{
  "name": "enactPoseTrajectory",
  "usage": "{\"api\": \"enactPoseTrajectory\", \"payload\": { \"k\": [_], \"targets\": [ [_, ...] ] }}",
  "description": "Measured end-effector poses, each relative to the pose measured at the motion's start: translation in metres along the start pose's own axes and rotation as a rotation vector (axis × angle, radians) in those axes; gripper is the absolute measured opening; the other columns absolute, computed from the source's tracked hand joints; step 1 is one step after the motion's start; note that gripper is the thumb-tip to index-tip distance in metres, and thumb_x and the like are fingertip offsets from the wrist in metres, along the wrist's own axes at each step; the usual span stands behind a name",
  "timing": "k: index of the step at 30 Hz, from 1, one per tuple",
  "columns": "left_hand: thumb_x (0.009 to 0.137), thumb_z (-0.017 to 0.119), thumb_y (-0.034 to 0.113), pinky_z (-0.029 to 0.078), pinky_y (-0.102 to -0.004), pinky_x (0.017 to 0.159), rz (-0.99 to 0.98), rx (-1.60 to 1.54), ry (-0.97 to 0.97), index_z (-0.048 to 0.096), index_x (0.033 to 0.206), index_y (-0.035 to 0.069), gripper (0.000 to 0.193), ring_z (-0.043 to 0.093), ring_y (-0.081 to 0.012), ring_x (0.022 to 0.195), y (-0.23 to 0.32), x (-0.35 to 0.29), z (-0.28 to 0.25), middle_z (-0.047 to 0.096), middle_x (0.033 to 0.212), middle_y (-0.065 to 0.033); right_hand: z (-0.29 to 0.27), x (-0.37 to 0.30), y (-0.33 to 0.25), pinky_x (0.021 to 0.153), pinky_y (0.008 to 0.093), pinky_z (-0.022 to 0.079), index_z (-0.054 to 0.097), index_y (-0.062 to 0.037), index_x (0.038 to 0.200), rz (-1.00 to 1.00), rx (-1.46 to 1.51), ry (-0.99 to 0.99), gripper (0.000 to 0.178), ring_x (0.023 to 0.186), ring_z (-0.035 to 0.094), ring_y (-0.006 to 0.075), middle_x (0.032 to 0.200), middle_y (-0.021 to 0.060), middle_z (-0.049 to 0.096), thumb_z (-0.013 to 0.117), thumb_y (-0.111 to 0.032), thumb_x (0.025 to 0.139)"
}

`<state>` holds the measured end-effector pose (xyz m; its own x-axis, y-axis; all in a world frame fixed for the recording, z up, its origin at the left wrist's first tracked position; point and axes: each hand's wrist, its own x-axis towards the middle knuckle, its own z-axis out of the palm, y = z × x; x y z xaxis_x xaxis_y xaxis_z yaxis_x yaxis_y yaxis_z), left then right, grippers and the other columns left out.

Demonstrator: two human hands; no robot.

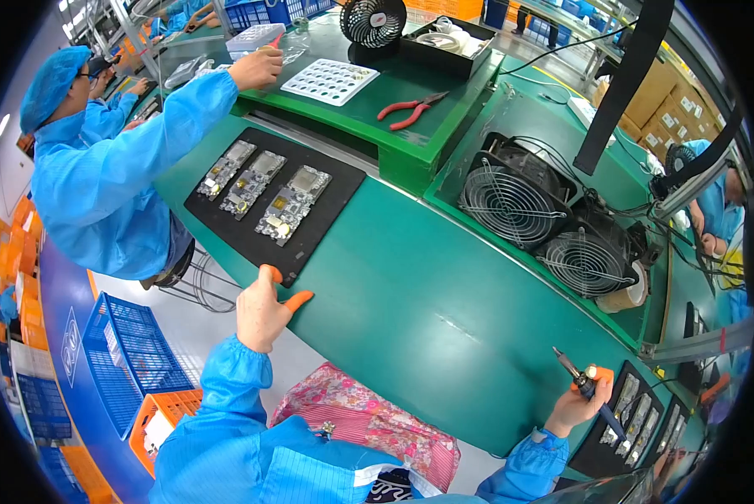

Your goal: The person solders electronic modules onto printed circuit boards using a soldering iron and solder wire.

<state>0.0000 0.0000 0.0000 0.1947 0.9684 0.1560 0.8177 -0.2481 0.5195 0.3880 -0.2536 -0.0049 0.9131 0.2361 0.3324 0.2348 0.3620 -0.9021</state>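
Observation:
My left hand (262,309), with orange finger cots, is at the near corner of a black mat (327,189). Its index fingertip meets the mat's edge; the thumb is spread apart from it over the table edge. Three populated circuit boards lie side by side on the mat, the nearest one (293,204) being the largest in view. In my right hand (580,407), at the right, is a slim soldering iron (610,417) with a dark handle. Its pointed metal tip aims up and left, above the green table.
On the raised green shelf lie red-handled pliers (412,109), a white tray with holes (331,81) and a small black fan (373,23). Two caged fans (514,204) stand behind the table. Another black mat (604,441) with boards is at right. A co-worker (100,185) reaches across at left.

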Motion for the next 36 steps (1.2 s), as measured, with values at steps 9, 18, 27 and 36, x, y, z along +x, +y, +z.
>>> {"api": "enactPoseTrajectory", "payload": {
  "k": [9, 18, 27, 36],
  "targets": [
    [0.080, 0.066, 0.029, 0.040, -0.0416, 0.046, -0.046, 0.099, 0.190, 0.053, 0.073, 0.000, 0.033, 0.054, -0.0336, 0.048, -0.032, 0.008, 0.006, 0.050, 0.049, -0.0143, 0.007, -0.003, 0.008, 0.071, 0.0280, 0.040, 0.049, -0.0016, 0.070, -0.003, 0.015, 0.031, 0.027, 0.062, 0.044, 0.0141, 0.069, 0.0065, 0.047, 0.039, -0.020, 0.087],
    [0.091, 0.051, 0.034, 0.015, -0.0198, 0.034, -0.701, -1.372, -0.432, 0.052, 0.081, 0.005, 0.031, 0.027, -0.0028, 0.038, -0.031, -0.001, 0.009, 0.035, 0.050, 0.0075, 0.010, -0.003, -0.006, 0.044, 0.0224, 0.033, 0.053, -0.0002, 0.072, -0.032, 0.063, -0.035, 0.025, 0.051, 0.044, 0.0123, 0.069, 0.0075, 0.050, 0.043, -0.020, 0.085],
    [0.095, 0.042, 0.034, 0.018, -0.0201, 0.037, -0.866, -1.433, -1.400, 0.051, 0.099, 0.002, 0.033, 0.023, -0.0037, 0.043, 0.108, -0.121, 0.061, 0.033, 0.057, 0.0062, 0.016, -0.006, -0.019, 0.043, 0.0242, 0.039, 0.054, 0.0014, 0.074, 0.001, 0.143, -0.070, 0.022, 0.051, 0.047, 0.0143, 0.069, 0.0085, 0.052, 0.045, -0.017, 0.082],
    [0.095, 0.041, 0.035, 0.016, -0.0231, 0.037, -0.767, -1.229, -1.792, 0.048, 0.105, 0.005, 0.033, 0.024, -0.0054, 0.041, 0.213, -0.202, 0.108, 0.043, 0.063, 0.0011, -0.005, -0.019, -0.068, 0.079, 0.0316, 0.044, 0.054, 0.0011, 0.085, -0.088, 0.157, 0.096, 0.023, 0.081, 0.056, 0.0210, 0.081, 0.0121, 0.056, 0.046, -0.020, 0.082]
  ]
}}
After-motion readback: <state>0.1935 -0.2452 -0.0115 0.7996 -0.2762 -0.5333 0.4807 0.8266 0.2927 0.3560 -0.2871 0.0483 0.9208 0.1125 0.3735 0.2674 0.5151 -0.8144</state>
